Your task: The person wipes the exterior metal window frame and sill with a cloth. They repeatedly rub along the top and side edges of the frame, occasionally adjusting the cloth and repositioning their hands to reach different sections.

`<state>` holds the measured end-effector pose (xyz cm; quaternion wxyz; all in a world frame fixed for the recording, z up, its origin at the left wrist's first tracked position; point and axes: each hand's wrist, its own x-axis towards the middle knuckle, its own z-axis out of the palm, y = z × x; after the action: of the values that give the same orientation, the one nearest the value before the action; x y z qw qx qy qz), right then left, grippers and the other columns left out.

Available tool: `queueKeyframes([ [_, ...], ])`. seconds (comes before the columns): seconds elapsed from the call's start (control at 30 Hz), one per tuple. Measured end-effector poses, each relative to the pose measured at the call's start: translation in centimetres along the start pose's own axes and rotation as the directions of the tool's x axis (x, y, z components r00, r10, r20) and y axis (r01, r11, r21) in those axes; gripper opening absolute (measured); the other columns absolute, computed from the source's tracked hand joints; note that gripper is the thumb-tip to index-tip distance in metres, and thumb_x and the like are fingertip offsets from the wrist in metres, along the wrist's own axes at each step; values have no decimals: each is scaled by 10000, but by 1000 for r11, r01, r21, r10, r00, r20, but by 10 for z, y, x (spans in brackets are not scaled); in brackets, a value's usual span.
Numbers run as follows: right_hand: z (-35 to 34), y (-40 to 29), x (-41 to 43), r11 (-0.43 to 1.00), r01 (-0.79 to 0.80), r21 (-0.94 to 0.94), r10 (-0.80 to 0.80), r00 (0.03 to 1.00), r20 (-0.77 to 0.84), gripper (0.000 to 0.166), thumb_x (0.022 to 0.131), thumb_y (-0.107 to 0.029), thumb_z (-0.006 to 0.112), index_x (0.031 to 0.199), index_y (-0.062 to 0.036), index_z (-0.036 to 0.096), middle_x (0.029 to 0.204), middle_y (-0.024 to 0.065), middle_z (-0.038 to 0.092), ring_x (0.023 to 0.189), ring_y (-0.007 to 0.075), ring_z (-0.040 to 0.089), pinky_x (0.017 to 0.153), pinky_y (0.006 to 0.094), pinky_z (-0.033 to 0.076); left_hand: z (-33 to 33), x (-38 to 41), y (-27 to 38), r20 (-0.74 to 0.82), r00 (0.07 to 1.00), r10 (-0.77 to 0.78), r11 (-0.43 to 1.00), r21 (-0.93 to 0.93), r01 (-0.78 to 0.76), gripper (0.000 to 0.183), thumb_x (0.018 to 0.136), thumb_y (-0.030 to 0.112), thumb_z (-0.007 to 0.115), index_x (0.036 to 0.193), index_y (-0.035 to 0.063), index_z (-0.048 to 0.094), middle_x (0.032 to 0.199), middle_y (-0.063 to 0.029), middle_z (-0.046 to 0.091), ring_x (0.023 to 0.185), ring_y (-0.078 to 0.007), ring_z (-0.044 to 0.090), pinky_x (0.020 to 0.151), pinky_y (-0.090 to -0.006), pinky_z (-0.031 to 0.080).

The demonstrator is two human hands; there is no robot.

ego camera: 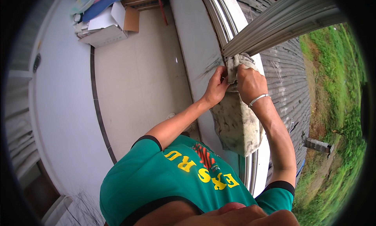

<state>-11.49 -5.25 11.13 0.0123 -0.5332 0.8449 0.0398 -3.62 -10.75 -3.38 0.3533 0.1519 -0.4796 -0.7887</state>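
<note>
A grey, stained cleaning cloth [235,123] hangs over the window sill [194,50] and the white window track [223,17]. Its bunched upper end lies against the foot of the grey metal window frame [276,26]. My right hand [252,81], with a silver bangle at the wrist, grips this bunched end. On the inner side, my left hand [216,86] is at the cloth's edge, its thumb and fingers close together at the fold; whether they pinch the fabric is hard to tell.
Outside the window lie a corrugated roof [285,88] and green ground far below. Behind, on the tiled floor [132,79], an opened cardboard box [108,35] stands by the white wall [61,94]. A thin red pole [162,8] is near the sill wall.
</note>
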Motion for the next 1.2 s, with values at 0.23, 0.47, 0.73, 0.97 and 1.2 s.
queueKeyframes([
  [0.23, -8, 22, 30, 994, 78, 80, -85, 993, 82, 157, 819, -116, 564, 822, 9, 660, 828, 264, 670, 799, 427, 675, 691, 464, 563, 22, -31, 17, 154, 987, 39, 961, 265, -79, 125, 968, 84, 561, 888, 7, 503, 701, -67, 459, 669, -112, 419, 622, -300, 421],
  [0.47, -25, 29, -1, 996, 40, 80, -65, 942, 330, 166, 866, -91, 537, 821, 35, 635, 790, 264, 649, 802, 447, 656, 716, 487, 537, 14, -97, 14, 341, 917, -206, 956, 270, 114, 293, 1005, 180, 552, 802, 16, 420, 666, -67, 332, 643, -119, 306, 554, -307, 351],
  [0.73, 0, 9, 30, 992, -73, 107, 63, 994, 94, 216, 911, -139, 475, 869, 21, 614, 849, 293, 653, 820, 466, 648, 713, 514, 523, -1, -72, 19, 415, 896, -156, 948, 319, 18, 283, 978, 136, 566, 797, 5, 393, 657, -101, 321, 626, -148, 288, 541, -333, 351],
  [0.97, -3, 29, -24, 978, 5, 210, -70, 950, 304, 215, 928, -160, 523, 834, 26, 578, 795, 280, 625, 777, 458, 625, 693, 504, 498, 6, -127, 11, 517, 843, -145, 957, 290, -13, 275, 936, 166, 596, 762, 7, 454, 609, -155, 429, 553, -274, 372, 542, -370, 391],
  [1.2, -26, 63, -78, 524, -444, 727, 49, 868, 494, 314, 1022, -251, 492, 879, 1, 613, 557, 64, 513, 443, 143, 484, 432, 309, 397, -9, -122, 1, 675, 730, -103, 980, 194, -41, 237, 882, 205, 705, 987, 3, 637, 907, -60, 561, 780, -163, 550, 697, -334, 452],
])
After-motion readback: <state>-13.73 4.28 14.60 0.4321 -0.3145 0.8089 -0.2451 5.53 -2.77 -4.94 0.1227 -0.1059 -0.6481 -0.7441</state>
